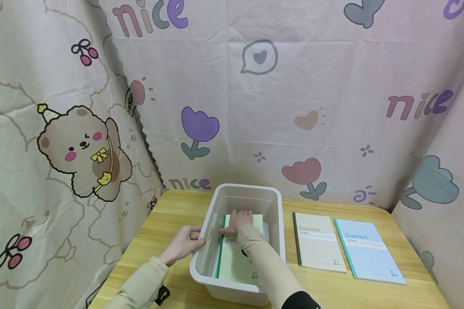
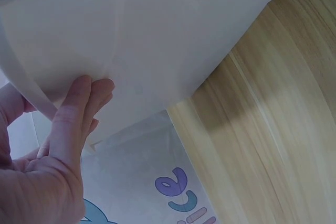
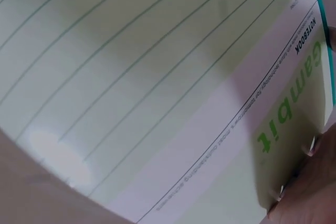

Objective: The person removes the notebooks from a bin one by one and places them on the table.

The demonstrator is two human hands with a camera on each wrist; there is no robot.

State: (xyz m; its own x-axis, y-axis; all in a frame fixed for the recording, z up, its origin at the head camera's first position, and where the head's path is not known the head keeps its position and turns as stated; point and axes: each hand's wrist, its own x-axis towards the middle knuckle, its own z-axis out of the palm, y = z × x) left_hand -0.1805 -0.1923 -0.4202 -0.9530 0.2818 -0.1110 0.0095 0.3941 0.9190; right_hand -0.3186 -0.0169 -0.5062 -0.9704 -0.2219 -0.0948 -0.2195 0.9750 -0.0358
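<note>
A pale green notebook [image 1: 236, 262] with a teal spine lies inside the white plastic bin [image 1: 276, 201]. My right hand [image 1: 241, 221] reaches into the bin and holds this notebook near its top end. In the right wrist view, the fingertips [image 3: 294, 203] meet the top edge and the thumb is at the spine side; "Gambit" is printed on the cover. My left hand [image 1: 182, 244] grips the bin's left rim; in the left wrist view, straight fingers lie along the outer wall with the thumb on the rim's other side.
Right of the bin, a cream notebook [image 1: 320, 244] with a dark spine and a blue notebook [image 1: 371, 253] lie side by side on the wooden table [image 1: 170, 214]. A printed curtain [image 1: 232, 94] hangs behind the table and along its sides.
</note>
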